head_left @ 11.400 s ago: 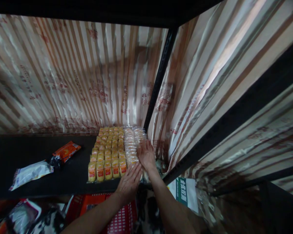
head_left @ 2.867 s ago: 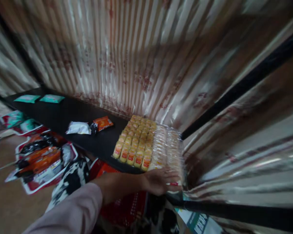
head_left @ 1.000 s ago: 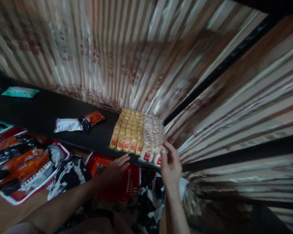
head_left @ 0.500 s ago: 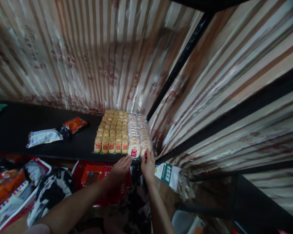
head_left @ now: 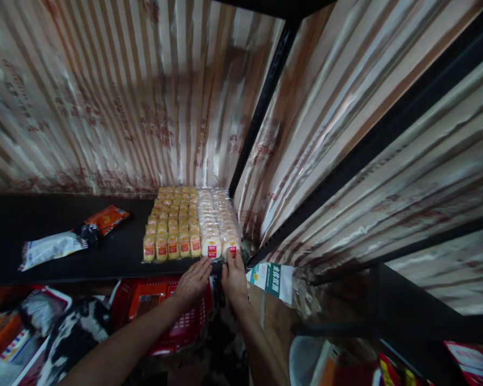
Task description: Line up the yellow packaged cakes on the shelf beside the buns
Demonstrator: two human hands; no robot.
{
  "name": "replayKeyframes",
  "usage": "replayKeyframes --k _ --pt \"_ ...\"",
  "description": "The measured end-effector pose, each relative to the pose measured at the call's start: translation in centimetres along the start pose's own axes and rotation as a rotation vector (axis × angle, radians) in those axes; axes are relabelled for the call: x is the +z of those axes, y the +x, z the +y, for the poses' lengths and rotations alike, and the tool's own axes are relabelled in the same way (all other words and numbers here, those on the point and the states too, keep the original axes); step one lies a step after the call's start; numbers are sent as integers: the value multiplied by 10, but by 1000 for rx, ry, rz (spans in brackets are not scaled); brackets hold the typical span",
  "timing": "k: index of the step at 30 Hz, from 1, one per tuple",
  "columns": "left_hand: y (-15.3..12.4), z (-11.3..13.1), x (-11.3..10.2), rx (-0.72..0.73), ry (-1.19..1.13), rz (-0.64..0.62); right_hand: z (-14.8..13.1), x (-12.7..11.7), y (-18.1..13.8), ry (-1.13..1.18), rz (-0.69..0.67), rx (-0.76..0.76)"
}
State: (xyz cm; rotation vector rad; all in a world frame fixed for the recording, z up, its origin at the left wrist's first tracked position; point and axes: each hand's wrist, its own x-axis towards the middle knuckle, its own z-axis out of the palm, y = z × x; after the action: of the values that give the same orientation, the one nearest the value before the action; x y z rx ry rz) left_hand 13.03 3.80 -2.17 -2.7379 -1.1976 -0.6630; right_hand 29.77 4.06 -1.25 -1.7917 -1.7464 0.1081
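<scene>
My left hand (head_left: 193, 281) rests at the shelf's front edge, fingers stretched out and holding nothing. Its fingertips are by the lower edge of a white round packaged cake (head_left: 211, 249) with a red label. Beside it, my right hand (head_left: 235, 280) has its fingers extended against a second white round packaged cake (head_left: 231, 247), the front one of the rightmost row. Behind these two, more white cakes in clear wrap (head_left: 210, 214) run back in two rows. Yellow packaged cakes (head_left: 173, 245) stand in several rows just to their left.
On the black shelf (head_left: 121, 257), a white packet (head_left: 54, 249) and an orange packet (head_left: 108, 219) lie to the left. A red basket (head_left: 189, 327) sits below. A black post (head_left: 261, 112) rises behind the right end, before striped plastic sheeting (head_left: 116, 96).
The view has shifted, so the shelf sits lower and further left. My right fingers have slid down from the front of the right white cake, showing more of its label. My left hand stays close by.
</scene>
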Motion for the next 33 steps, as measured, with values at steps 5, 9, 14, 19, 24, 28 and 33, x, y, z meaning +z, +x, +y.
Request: replayKeyframes --k 5,9,14,19,24,28,33 --pt "0 -1 6 15 17 -23 1 0 1 29 28 1" --pt "6 2 1 61 11 -86 4 3 0 85 60 35" --pt "17 7 0 98 -44 -116 8 7 11 202 96 145" --pt "31 11 5 169 -57 -147 14 10 23 277 82 210" --pt "43 10 11 165 -46 -165 15 13 27 289 64 217" --pt "44 8 12 162 -28 -127 13 11 28 310 93 209" --pt "44 9 12 165 -26 -126 10 8 39 361 101 277"
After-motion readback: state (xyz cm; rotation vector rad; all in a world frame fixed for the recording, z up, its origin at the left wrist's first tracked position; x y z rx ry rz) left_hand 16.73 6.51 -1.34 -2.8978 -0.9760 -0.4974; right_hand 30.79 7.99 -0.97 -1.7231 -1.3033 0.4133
